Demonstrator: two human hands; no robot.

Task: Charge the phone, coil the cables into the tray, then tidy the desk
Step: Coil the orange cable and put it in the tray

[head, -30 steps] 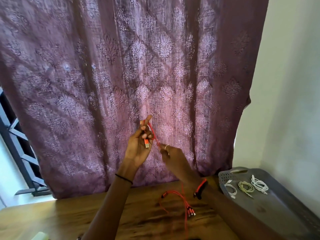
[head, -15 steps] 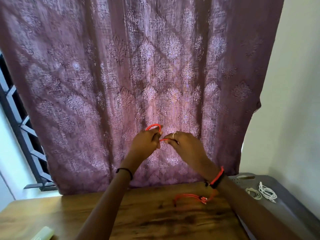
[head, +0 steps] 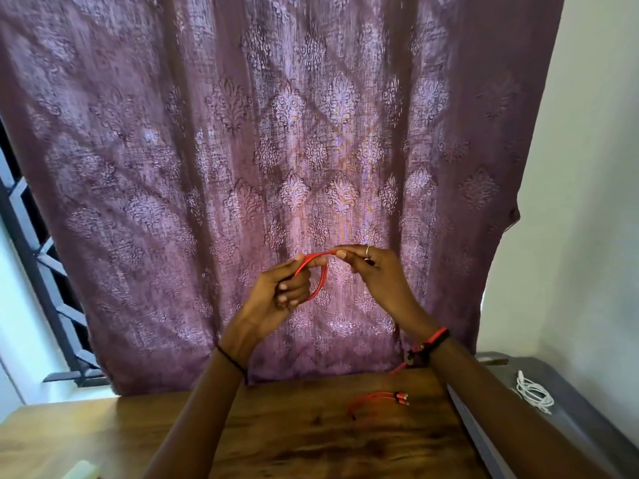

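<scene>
A red multi-plug cable (head: 320, 274) is held up in front of the curtain. My left hand (head: 280, 299) grips a small loop of it with curled fingers. My right hand (head: 373, 271) pinches the strand at the top of the loop. The cable's free end with its plugs (head: 397, 397) trails down onto the wooden desk (head: 311, 440). A grey tray (head: 574, 423) stands at the right, with a coiled white cable (head: 532, 392) in it. No phone is in view.
A purple patterned curtain (head: 276, 150) hangs right behind the desk. A window grille (head: 38, 257) shows at the left, a white wall (head: 594, 202) at the right. A pale object (head: 83, 470) lies at the desk's front left edge.
The hands have wound more of the red cable into a loop in my left hand. The trailing end on the desk has grown shorter. The view has shifted left, hiding part of the tray.
</scene>
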